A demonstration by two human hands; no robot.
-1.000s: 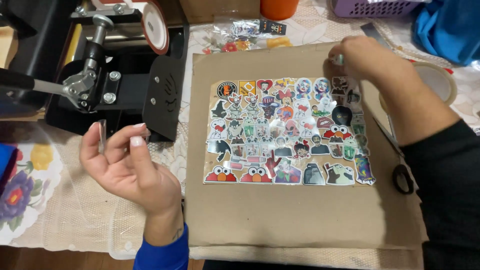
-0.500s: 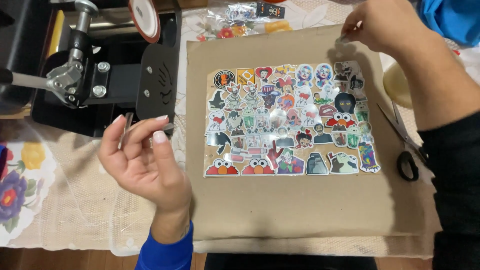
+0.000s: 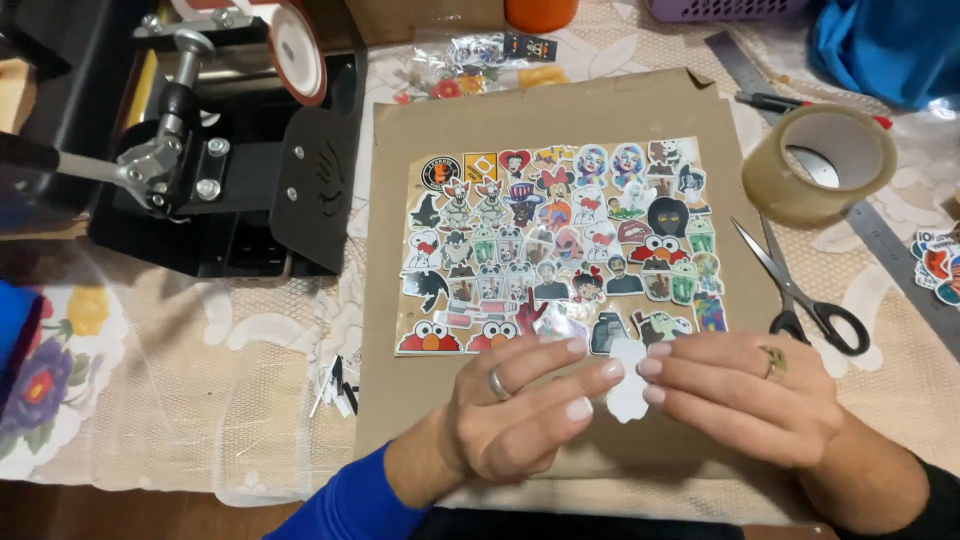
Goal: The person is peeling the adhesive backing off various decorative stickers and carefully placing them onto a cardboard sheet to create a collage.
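Both hands, left hand (image 3: pixel 520 405) and right hand (image 3: pixel 735 390), pinch a small white sticker (image 3: pixel 627 385) just below the sticker sheet (image 3: pixel 560 245) (fingertips closed on its edges). Peeling its backing, seemingly the step, goes best slowly from one corner.

Clear plastic packet (image 3: pixel 480 52), flat, holding small multicoloured stickers: at the table's far edge, just beyond the brown card sheet (image 3: pixel 400 300). Loose multicoloured stickers (image 3: pixel 938 262): at the table's right edge.

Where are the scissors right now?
In the head view, the scissors lie on the right side, beside the brown cardboard sheet, just below the roll of clear tape and above the right hand.
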